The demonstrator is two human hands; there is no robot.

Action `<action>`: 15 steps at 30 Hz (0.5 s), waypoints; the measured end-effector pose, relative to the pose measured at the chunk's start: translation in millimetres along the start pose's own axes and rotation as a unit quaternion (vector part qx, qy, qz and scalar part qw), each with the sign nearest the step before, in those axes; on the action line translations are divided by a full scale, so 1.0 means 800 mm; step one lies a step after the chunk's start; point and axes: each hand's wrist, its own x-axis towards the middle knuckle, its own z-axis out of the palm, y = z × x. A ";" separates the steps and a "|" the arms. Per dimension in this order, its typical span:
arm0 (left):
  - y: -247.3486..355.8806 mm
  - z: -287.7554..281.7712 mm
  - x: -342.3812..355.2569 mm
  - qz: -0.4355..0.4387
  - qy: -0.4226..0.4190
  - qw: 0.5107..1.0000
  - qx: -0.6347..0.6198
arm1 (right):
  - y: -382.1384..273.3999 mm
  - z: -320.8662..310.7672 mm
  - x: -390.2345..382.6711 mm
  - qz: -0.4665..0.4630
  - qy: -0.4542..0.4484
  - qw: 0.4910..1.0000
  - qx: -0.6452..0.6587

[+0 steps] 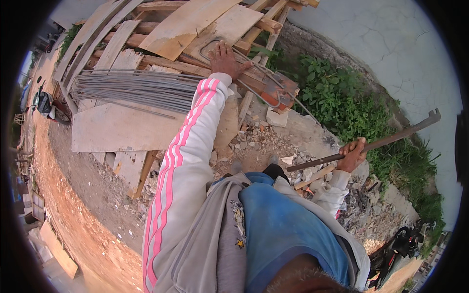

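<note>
My left hand point(225, 62) reaches far forward with its fingers spread, lying over a bent steel rod point(268, 101) on the wood pile. Whether the palm presses on the rod or on the wood is hidden. The rod forms a long narrow loop over a plank with a reddish-brown end block point(278, 93). Off to the right, my right hand point(352, 154) is closed round a long rusty steel bar point(400, 134) with a notched, hook-like far end. The bar slants up to the right, above the rubble. Left of my left arm lies a bundle of straight steel rods point(141, 87).
Plywood sheets point(127, 128) and planks point(188, 24) are heaped ahead and left. Broken rubble point(261, 141) covers the ground around my feet. Green weeds point(327, 90) grow along a grey wall point(376, 44) at right. Motorcycles stand at far left point(49, 105) and lower right point(398, 249).
</note>
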 end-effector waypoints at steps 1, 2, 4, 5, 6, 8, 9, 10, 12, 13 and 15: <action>-0.001 0.001 0.000 0.001 -0.002 1.000 0.006 | -0.007 -0.013 0.011 -0.016 -0.021 0.999 -0.024; -0.002 0.001 0.001 0.002 -0.004 1.000 0.011 | -0.012 -0.023 0.024 -0.023 -0.035 0.998 -0.046; -0.003 -0.002 0.000 -0.003 -0.008 1.000 0.020 | -0.006 -0.052 0.052 -0.049 -0.090 0.987 -0.120; -0.003 -0.004 -0.001 -0.010 -0.010 1.000 0.024 | -0.002 -0.068 0.068 -0.064 -0.120 0.978 -0.157; -0.002 -0.006 -0.002 -0.018 -0.012 0.999 0.028 | 0.001 -0.086 0.080 -0.045 -0.125 0.971 -0.197; 0.001 -0.008 -0.001 -0.021 -0.011 0.998 0.055 | 0.022 -0.133 0.116 -0.097 -0.130 0.916 -0.367; -0.001 -0.006 -0.002 -0.024 -0.013 0.997 0.071 | 0.029 -0.149 0.133 -0.120 -0.132 0.877 -0.446; -0.003 -0.005 0.000 -0.021 0.000 0.997 0.080 | 0.023 -0.149 0.142 -0.113 -0.165 0.844 -0.497; -0.006 -0.003 -0.002 -0.016 -0.014 0.996 0.089 | 0.018 -0.143 0.162 -0.135 -0.233 0.823 -0.501; -0.006 -0.004 -0.004 -0.015 -0.020 0.995 0.092 | 0.016 -0.141 0.175 -0.148 -0.268 0.809 -0.502; -0.007 -0.003 -0.004 -0.010 0.001 0.996 0.086 | 0.013 -0.139 0.220 -0.121 -0.337 0.743 -0.565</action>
